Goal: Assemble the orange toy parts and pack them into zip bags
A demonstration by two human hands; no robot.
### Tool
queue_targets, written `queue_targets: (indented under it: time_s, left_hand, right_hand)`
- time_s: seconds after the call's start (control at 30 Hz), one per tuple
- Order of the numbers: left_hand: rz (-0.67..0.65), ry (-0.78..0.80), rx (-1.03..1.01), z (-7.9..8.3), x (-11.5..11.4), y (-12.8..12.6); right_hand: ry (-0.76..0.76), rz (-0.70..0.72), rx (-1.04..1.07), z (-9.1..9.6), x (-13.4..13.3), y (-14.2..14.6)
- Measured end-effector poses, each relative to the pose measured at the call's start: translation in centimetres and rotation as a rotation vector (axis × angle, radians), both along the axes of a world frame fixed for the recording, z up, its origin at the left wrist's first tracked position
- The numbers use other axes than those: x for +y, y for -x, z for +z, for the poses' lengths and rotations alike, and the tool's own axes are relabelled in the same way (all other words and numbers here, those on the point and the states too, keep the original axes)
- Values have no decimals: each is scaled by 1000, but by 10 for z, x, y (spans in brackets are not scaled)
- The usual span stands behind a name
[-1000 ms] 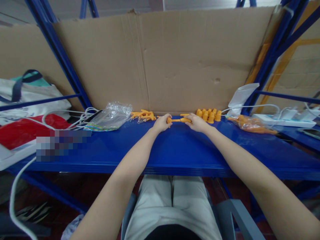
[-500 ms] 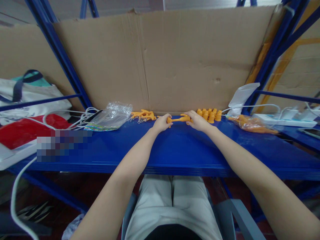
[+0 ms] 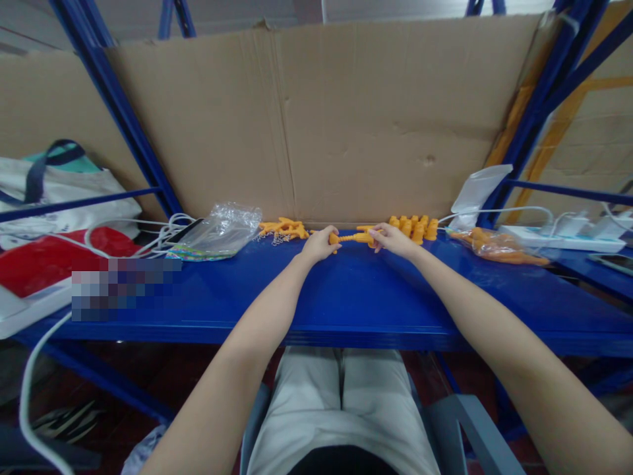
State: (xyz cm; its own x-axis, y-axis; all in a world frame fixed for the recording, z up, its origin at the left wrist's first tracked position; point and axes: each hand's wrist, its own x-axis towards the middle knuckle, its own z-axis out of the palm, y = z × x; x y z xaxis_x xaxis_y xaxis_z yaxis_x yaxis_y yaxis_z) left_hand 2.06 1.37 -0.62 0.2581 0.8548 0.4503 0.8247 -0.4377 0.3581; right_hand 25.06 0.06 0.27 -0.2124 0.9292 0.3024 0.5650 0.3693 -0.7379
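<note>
My left hand point(image 3: 320, 244) is closed round the left end of an orange plastic piece with a thin ribbed middle point(image 3: 351, 237). Thumb and fingers of my right hand point(image 3: 394, 239) pinch its thicker right end. The piece lies nearly level between both hands, just over the blue table point(image 3: 361, 290). Its exact kind cannot be made out. Beyond my left hand is a heap of orange branching pieces point(image 3: 287, 227) with small metal chains. Close to my right hand stand rows of orange cup-like pieces point(image 3: 418, 229).
A clear plastic bag point(image 3: 222, 227) lies at the left, near white cables and a red item point(image 3: 64, 254). On the right are a bag of orange parts point(image 3: 494, 245) and a white power strip point(image 3: 558, 239). Cardboard point(image 3: 356, 125) walls the back; blue posts point(image 3: 529, 125) flank it.
My right hand has shifted its hold slightly on the piece's right end, its fingertips now more drawn together. My left hand stays almost where it was.
</note>
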Motion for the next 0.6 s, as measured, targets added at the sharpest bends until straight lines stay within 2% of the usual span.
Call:
queue_targets:
  time_s: [0.37, 0.6]
  left_hand:
    - [16, -2, 6, 1, -1, 0]
    - [-10, -2, 11, 1, -1, -1]
  right_hand:
    - [200, 86, 242, -1, -4, -7]
    - [269, 22, 166, 4, -8, -3]
